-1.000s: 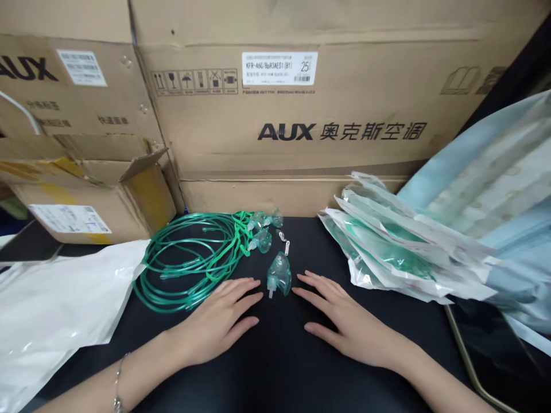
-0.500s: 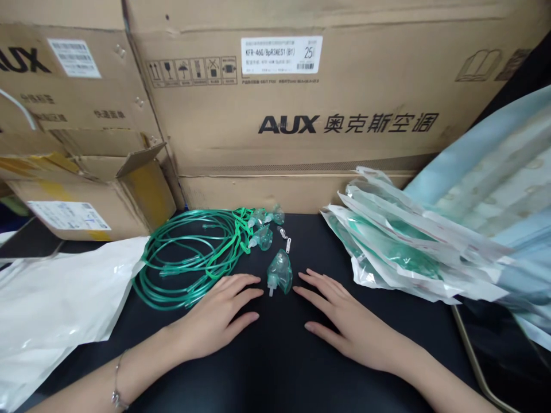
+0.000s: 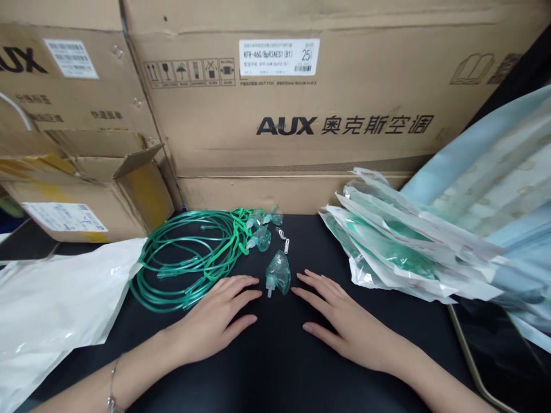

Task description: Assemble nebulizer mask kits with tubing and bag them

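Observation:
My left hand (image 3: 219,318) lies flat and open on the black table (image 3: 275,367), fingers stretched out, holding nothing. My right hand (image 3: 340,321) lies flat and open beside it, also empty. Between their fingertips sits a small clear green mask (image 3: 278,274), untouched. Behind my left hand is a coil of green tubing (image 3: 189,258) with green straps and other small green plastic parts (image 3: 260,235).
A stack of sealed clear pouches (image 3: 396,246) with green contents lies at the right, against a large pale blue bag (image 3: 499,183). White plastic bags (image 3: 51,304) lie at the left. Big AUX cardboard boxes (image 3: 301,115) wall the back; a smaller open box (image 3: 86,189) sits back left.

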The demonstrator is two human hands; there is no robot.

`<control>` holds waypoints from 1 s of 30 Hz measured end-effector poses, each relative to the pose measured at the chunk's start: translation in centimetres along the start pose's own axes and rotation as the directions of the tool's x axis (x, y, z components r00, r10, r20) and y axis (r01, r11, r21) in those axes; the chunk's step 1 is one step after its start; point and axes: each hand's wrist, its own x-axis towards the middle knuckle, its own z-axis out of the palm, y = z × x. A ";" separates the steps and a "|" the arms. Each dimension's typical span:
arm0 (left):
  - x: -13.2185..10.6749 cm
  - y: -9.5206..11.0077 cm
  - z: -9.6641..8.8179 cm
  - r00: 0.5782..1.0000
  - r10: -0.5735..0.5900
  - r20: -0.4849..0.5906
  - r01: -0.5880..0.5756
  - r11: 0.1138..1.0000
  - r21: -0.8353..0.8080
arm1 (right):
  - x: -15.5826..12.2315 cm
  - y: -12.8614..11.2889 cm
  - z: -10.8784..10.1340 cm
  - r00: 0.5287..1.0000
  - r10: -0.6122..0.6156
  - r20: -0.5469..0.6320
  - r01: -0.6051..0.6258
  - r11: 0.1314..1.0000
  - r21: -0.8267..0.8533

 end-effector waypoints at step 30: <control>7.7 -4.5 -3.7 0.978 -0.101 -0.183 0.124 0.985 0.121 | 5.5 -1.6 -1.3 0.882 -0.030 -0.471 0.030 1.000 -0.009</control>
